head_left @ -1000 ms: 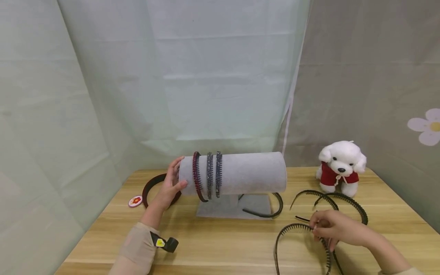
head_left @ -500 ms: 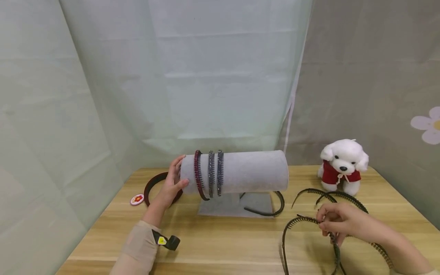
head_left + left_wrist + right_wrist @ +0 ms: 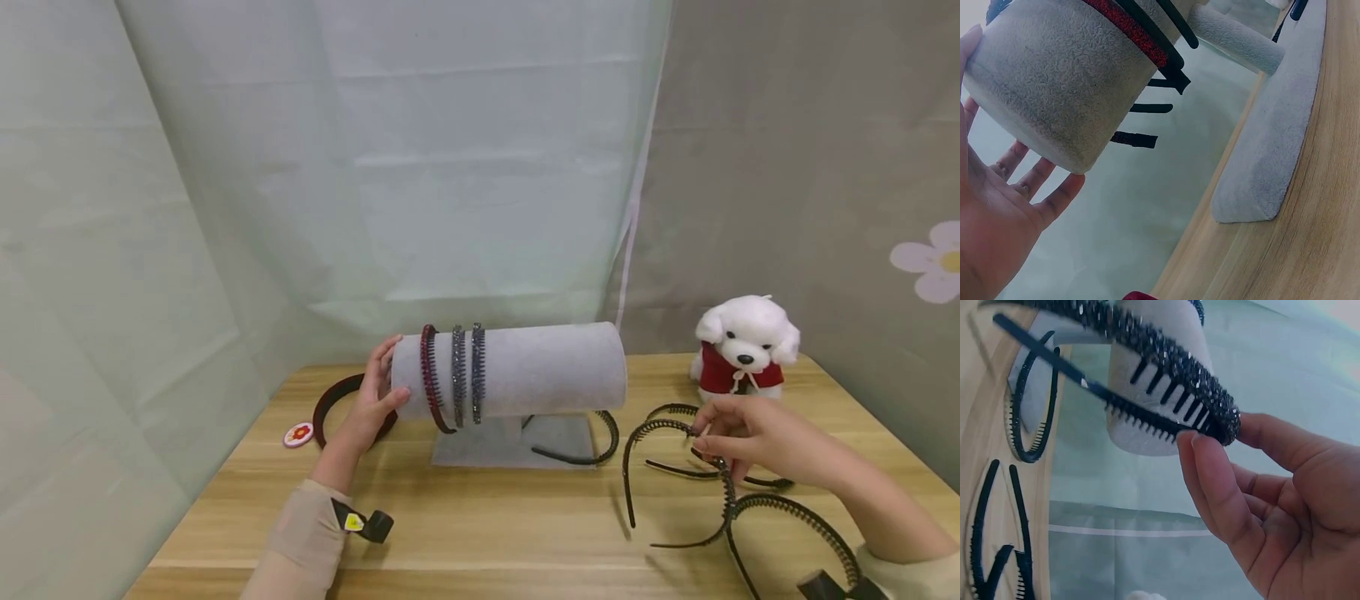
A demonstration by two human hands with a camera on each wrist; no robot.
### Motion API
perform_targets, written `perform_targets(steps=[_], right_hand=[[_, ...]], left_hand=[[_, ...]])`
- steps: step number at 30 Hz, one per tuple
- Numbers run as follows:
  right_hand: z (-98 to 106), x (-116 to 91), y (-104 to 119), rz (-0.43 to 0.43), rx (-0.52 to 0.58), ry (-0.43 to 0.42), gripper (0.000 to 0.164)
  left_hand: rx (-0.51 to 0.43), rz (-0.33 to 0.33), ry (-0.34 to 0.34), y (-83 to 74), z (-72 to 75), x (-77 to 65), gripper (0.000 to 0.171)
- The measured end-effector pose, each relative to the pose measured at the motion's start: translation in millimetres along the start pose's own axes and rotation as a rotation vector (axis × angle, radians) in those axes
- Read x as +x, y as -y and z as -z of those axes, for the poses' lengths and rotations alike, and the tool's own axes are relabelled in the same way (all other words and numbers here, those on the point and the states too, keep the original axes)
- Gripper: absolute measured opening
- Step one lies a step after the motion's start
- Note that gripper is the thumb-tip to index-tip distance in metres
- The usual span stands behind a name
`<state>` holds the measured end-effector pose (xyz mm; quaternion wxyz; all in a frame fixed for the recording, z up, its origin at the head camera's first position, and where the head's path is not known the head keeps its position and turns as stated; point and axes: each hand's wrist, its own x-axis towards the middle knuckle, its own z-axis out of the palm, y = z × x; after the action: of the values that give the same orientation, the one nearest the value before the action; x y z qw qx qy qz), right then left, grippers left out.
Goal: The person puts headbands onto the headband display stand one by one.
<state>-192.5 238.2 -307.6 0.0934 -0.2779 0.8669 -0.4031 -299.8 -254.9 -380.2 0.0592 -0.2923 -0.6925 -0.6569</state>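
Note:
My left hand (image 3: 371,412) grips the left end of a grey plush headband display stand (image 3: 551,371), thumb in front. In the left wrist view its fingertips (image 3: 1066,187) touch the roll's edge. Around the roll's left part sit a red headband (image 3: 430,379) and two dark glittery headbands (image 3: 458,375), close together. To the right, my right hand (image 3: 742,433) pinches a black glittery toothed headband (image 3: 1172,356) between thumb and fingers at the top of its arch. Its legs point down over the table, in front of the stand's right end.
Black toothed headbands lie on the table (image 3: 465,533): one at the front right (image 3: 806,508), others behind my right hand, one by the stand's base (image 3: 611,442). A dark red headband (image 3: 324,408) and flower badge (image 3: 298,434) lie left. A plush dog (image 3: 745,333) stands back right.
My right hand has lifted the black headband up and slightly to the right, away from the table's front edge. My left hand stays on the end of the roll.

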Motion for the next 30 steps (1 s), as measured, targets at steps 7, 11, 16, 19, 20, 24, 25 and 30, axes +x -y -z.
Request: perform_targets(steps=[7, 11, 16, 19, 20, 24, 25, 30], right_hand=[[6, 10, 19, -0.087, -0.149, -0.135, 0.031], [9, 16, 26, -0.103, -0.226, -0.196, 0.038], [10, 25, 31, -0.123, -0.291, -0.250, 0.039], [11, 30, 34, -0.123, -0.334, -0.280, 0.038], [12, 32, 35, -0.126, -0.349, -0.289, 0.038], [13, 41, 40, -0.147, -0.378, -0.315, 0.040], [12, 43, 41, -0.152, -0.387, -0.320, 0.040], [12, 55, 45, -0.166, -0.408, -0.351, 0.042]], left_hand=[[0.010, 0.011, -0.006, -0.6, 0.4, 1.3, 0.067], [0.018, 0.013, -0.009, -0.1, 0.4, 1.5, 0.067], [0.003, 0.001, -0.004, 0.8, 0.1, 0.3, 0.067], [-0.004, -0.006, -0.001, 0.8, -0.1, -0.4, 0.067], [-0.004, -0.005, -0.001, 0.6, -0.1, -0.6, 0.067], [0.001, 0.006, -0.004, -0.2, 0.0, -0.1, 0.067], [0.002, 0.004, -0.004, 0.2, 0.1, 0.0, 0.067], [-0.003, -0.001, -0.005, 1.5, 0.3, 0.4, 0.067]])
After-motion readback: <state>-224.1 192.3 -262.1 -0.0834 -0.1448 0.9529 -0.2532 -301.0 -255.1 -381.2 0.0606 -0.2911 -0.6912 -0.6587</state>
